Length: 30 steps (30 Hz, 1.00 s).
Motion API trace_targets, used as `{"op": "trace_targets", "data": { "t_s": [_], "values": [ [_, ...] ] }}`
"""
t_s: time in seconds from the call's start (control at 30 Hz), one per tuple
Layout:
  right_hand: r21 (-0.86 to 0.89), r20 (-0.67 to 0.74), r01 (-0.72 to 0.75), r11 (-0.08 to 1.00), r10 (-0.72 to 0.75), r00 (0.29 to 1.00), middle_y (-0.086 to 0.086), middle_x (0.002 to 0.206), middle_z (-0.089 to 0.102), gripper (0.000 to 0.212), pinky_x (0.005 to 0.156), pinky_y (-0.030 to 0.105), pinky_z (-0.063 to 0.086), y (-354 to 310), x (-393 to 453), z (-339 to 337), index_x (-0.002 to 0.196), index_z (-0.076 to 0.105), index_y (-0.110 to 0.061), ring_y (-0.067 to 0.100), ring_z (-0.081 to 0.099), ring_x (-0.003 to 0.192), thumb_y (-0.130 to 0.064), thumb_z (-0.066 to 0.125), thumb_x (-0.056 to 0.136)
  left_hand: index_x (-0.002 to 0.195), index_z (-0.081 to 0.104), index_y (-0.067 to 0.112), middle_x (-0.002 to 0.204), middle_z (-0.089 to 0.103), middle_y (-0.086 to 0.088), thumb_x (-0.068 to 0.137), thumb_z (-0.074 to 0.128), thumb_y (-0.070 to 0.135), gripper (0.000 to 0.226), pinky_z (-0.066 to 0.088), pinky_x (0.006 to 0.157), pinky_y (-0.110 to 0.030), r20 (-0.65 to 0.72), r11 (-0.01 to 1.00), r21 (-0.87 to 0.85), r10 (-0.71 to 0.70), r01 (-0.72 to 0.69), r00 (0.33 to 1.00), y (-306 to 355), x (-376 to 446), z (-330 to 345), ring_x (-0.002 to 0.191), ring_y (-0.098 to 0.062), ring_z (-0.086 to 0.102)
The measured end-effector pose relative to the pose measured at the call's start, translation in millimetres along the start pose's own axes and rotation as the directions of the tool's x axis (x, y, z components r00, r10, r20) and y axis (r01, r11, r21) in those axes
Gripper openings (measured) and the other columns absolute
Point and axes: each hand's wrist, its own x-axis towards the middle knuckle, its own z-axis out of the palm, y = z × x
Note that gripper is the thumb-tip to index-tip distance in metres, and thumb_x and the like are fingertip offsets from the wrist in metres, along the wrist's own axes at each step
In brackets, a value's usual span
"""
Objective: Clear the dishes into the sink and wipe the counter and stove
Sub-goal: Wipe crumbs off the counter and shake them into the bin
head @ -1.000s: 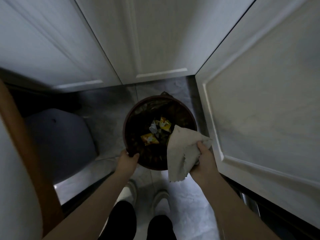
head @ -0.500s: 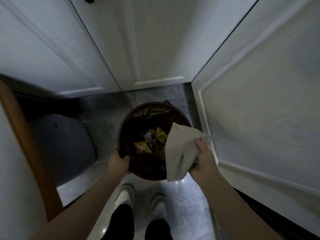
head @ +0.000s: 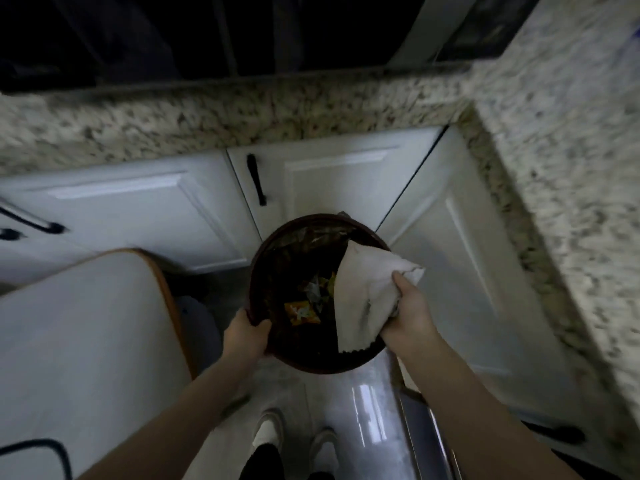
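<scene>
The right hand (head: 407,315) is gripping a bunched corner of the cloth (head: 367,294), fingers curled round it, and the cloth is hanging leftward and down from that hand, its long axis running from a far peak to a frayed near edge, draping over the right part of the bin (head: 313,296). The left hand (head: 247,332) is clamping the bin's near-left rim, so the bin mouth is lying directly between both hands. The counter (head: 554,168) is wrapping behind and to the right, blurred; sink, stove and dishes are showing nowhere, and the bin's depths are too dark to read beyond a few wrappers (head: 303,308).
</scene>
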Motion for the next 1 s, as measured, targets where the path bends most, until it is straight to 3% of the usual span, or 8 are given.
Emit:
{"op": "trace_targets", "data": {
  "t_s": [0.1, 0.2, 0.37, 0.57, 0.7, 0.8, 0.93, 1.0],
  "values": [
    [0.007, 0.063, 0.022, 1.000, -0.023, 0.998, 0.013, 0.106, 0.064, 0.039, 0.089, 0.040, 0.045, -28, -59, 14, 0.119, 0.056, -0.008, 0.027, 0.059, 0.097, -0.038, 0.048, 0.095, 0.119, 0.049, 0.003, 0.111, 0.059, -0.016, 0.090, 0.054, 0.015, 0.031, 0.050, 0.075, -0.034, -0.033, 0.999, 0.022, 0.049, -0.048, 0.998, 26, -44, -28, 0.098, -0.033, 0.059],
    [0.002, 0.124, 0.051, 0.999, -0.051, 0.991, 0.013, 0.103, 0.065, 0.039, 0.080, 0.038, 0.047, -45, -107, 20, 0.117, 0.056, -0.008, 0.027, 0.060, 0.095, -0.038, 0.046, 0.095, 0.109, 0.045, 0.010, 0.095, 0.055, -0.007, 0.089, 0.057, 0.016, 0.024, 0.055, 0.059, -0.035, -0.045, 0.997, -0.015, 0.081, -0.081, 0.996, 47, -88, -50, 0.079, -0.027, 0.058],
    [0.042, 0.161, 0.106, 0.993, -0.112, 0.981, 0.014, 0.092, 0.070, 0.040, 0.074, 0.039, 0.048, -58, -181, 18, 0.118, 0.057, -0.005, 0.029, 0.062, 0.091, -0.036, 0.047, 0.095, 0.112, 0.042, 0.009, 0.097, 0.055, -0.008, 0.082, 0.063, 0.019, 0.039, 0.058, 0.071, -0.049, -0.063, 0.989, -0.024, 0.147, -0.149, 0.987, 66, -151, -76, 0.088, -0.032, 0.062],
    [0.107, 0.150, 0.199, 0.974, -0.214, 0.965, 0.014, 0.100, 0.065, 0.043, 0.086, 0.041, 0.045, -57, -255, 13, 0.125, 0.053, -0.004, 0.029, 0.060, 0.093, -0.035, 0.046, 0.096, 0.106, 0.054, 0.005, 0.100, 0.063, -0.013, 0.079, 0.065, 0.022, 0.034, 0.055, 0.076, -0.041, -0.018, 0.964, -0.036, 0.263, -0.263, 0.965, 80, -199, -100, 0.092, -0.033, 0.063],
    [0.169, 0.091, 0.283, 0.944, -0.301, 0.949, 0.015, 0.105, 0.064, 0.047, 0.089, 0.041, 0.043, -47, -307, 7, 0.131, 0.050, -0.004, 0.029, 0.059, 0.093, -0.034, 0.046, 0.096, 0.090, 0.058, 0.009, 0.089, 0.066, -0.016, 0.055, 0.076, 0.037, 0.048, 0.058, 0.067, -0.050, 0.097, 0.953, -0.113, 0.294, -0.283, 0.951, 83, -214, -118, 0.081, -0.035, 0.068],
    [0.208, 0.069, 0.335, 0.919, -0.356, 0.932, 0.016, 0.121, 0.060, 0.046, 0.095, 0.042, 0.041, -35, -350, -1, 0.130, 0.050, -0.003, 0.031, 0.058, 0.101, -0.033, 0.046, 0.096, 0.084, 0.048, 0.011, 0.085, 0.063, -0.017, 0.074, 0.075, 0.008, 0.028, 0.059, 0.050, -0.041, 0.188, 0.931, -0.251, 0.314, -0.264, 0.931, 98, -280, -141, 0.065, -0.029, 0.067],
    [0.272, 0.012, 0.411, 0.870, -0.430, 0.903, 0.016, 0.123, 0.060, 0.045, 0.098, 0.042, 0.040, -21, -402, -20, 0.128, 0.052, -0.004, 0.030, 0.055, 0.112, -0.034, 0.046, 0.095, 0.106, 0.051, -0.001, 0.092, 0.067, -0.025, 0.081, 0.060, -0.009, 0.028, 0.057, 0.069, -0.054, 0.319, 0.912, -0.318, 0.362, -0.261, 0.876, 100, -310, -157, 0.075, -0.038, 0.070],
    [0.306, -0.008, 0.438, 0.845, -0.458, 0.889, 0.015, 0.126, 0.059, 0.046, 0.101, 0.042, 0.040, -17, -426, -32, 0.129, 0.053, -0.004, 0.031, 0.055, 0.115, -0.035, 0.047, 0.095, 0.102, 0.051, 0.002, 0.091, 0.067, -0.024, 0.082, 0.058, -0.009, 0.024, 0.059, 0.062, -0.049, 0.308, 0.903, -0.323, 0.383, -0.283, 0.871, 102, -325, -167, 0.075, -0.037, 0.070]
  ]
}}
